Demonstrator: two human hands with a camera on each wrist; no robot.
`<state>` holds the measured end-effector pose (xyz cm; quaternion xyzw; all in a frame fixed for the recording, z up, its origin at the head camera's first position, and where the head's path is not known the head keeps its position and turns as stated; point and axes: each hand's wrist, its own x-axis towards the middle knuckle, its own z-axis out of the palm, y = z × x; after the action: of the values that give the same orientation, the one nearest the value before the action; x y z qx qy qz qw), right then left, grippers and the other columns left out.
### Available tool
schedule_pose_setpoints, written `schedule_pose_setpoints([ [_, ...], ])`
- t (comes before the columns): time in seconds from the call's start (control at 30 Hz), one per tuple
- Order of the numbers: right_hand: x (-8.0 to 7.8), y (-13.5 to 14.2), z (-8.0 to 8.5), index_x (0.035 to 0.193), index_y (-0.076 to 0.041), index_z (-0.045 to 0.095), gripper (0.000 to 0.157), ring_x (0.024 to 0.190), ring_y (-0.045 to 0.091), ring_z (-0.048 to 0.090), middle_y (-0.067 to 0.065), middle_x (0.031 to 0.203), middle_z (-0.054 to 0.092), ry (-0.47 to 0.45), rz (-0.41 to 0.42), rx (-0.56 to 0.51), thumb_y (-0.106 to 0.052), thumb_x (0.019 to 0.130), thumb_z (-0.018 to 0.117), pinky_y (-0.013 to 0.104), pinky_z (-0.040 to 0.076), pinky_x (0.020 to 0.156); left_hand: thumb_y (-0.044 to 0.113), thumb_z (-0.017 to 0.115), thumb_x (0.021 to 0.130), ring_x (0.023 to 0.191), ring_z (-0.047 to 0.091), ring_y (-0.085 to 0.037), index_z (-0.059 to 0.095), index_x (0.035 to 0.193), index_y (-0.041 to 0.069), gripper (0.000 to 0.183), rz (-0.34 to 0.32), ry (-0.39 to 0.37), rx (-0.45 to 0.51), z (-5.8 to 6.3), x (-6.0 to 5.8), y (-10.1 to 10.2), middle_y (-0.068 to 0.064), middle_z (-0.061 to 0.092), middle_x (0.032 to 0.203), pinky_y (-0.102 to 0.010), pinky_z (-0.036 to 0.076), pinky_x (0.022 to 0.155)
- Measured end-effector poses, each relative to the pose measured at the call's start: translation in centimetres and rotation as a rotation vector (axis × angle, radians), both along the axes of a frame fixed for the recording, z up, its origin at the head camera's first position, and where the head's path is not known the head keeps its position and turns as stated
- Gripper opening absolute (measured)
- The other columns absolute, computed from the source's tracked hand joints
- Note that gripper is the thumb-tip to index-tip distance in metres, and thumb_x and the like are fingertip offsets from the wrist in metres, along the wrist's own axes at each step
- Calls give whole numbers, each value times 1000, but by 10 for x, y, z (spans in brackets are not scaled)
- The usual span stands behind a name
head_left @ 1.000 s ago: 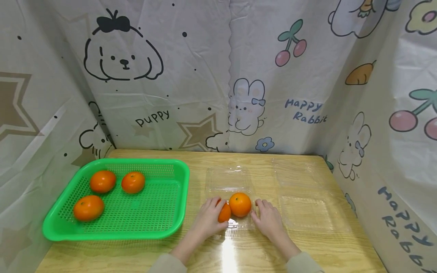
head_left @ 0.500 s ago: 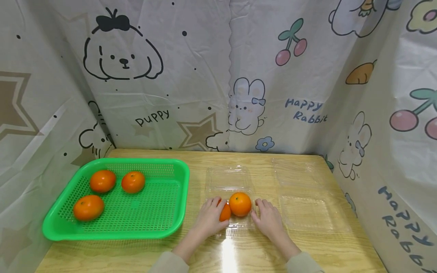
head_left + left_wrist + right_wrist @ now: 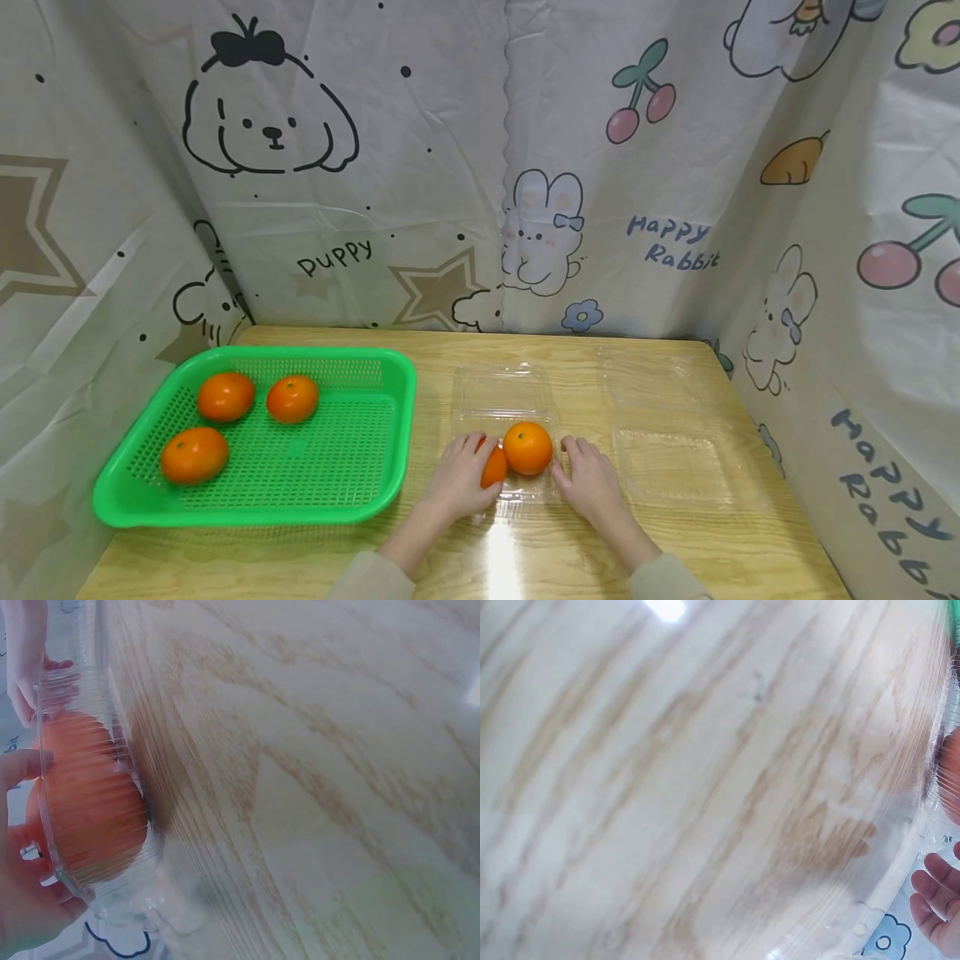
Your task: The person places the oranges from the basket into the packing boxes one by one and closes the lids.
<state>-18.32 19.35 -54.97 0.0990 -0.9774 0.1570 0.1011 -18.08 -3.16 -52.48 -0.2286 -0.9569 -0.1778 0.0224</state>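
In the head view my left hand curls round an orange in the near half of a clear plastic clamshell box. Its fingers lie over the far left side of the fruit and the thumb at its front, partly hiding it. A second orange sits right beside it in the same box. My right hand rests at the box's right edge with relaxed fingers and holds nothing. Through the ribbed wall in the left wrist view both oranges show. The right wrist view catches only fingertips.
A green plastic basket with three oranges stands on the left of the wooden table. Another clear clamshell box lies opened out on the right. Printed cloth hangs round the back and sides.
Almost nothing differs. Both hands and the two oranges in the box keep their places; the head view shifts very slightly.
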Motion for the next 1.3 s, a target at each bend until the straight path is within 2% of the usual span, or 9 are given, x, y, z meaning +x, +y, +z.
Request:
schedule_pose_setpoints([
  [0.2, 0, 0, 0, 100, -10, 55, 26, 84, 24, 57, 5, 93, 59, -1, 5, -3, -30, 83, 57, 40, 47, 69, 37, 61, 77, 114, 45, -33, 50, 125, 5, 59, 3, 1, 104, 0, -6, 0, -15, 48, 124, -48, 36, 97],
  [0.3, 0, 0, 0, 99, -10, 55, 26, 82, 24, 57, 5, 92, 59, 5, 11, -4, -29, 82, 57, 40, 47, 68, 32, 60, 81, 113, 47, -33, 51, 123, 3, 52, 27, 43, 183, 2, -12, 1, -15, 50, 121, -48, 38, 95],
  [0.5, 1, -1, 2, 99, -10, 55, 25, 83, 24, 56, 6, 92, 58, -7, 5, -8, -29, 83, 57, 40, 46, 68, 15, 59, 84, 102, 53, -31, 55, 113, 0, 33, 116, 198, 313, 5, -30, 2, -13, 57, 108, -44, 44, 88],
  [0.63, 0, -1, 2, 101, -10, 55, 26, 84, 24, 56, 6, 93, 58, -16, -1, -10, -29, 83, 57, 40, 46, 69, 12, 58, 83, 99, 55, -32, 56, 109, -1, 29, 193, 214, 375, 6, -42, 2, -14, 59, 105, -43, 47, 84],
  [0.9, 0, -1, 2, 101, -10, 55, 25, 83, 24, 56, 5, 92, 58, -15, -2, -5, -29, 83, 56, 40, 47, 69, 9, 56, 83, 101, 52, -32, 54, 108, -2, 27, 323, 170, 471, 5, -61, 2, -17, 55, 105, -42, 45, 87],
  [1.13, 0, 0, 0, 100, -11, 55, 26, 82, 23, 56, 4, 92, 58, -21, -4, -3, -30, 84, 56, 39, 46, 68, 8, 54, 86, 108, 48, -32, 53, 114, -3, 30, 447, 42, 539, 3, -74, 3, -18, 52, 113, -42, 44, 91],
  [1.3, 0, 0, 0, 99, -11, 55, 25, 81, 23, 56, 5, 91, 58, -16, -1, -3, -30, 83, 56, 39, 46, 67, 8, 53, 87, 116, 44, -33, 50, 120, -5, 36, 493, -42, 598, 1, -80, 2, -19, 48, 121, -43, 41, 95],
])
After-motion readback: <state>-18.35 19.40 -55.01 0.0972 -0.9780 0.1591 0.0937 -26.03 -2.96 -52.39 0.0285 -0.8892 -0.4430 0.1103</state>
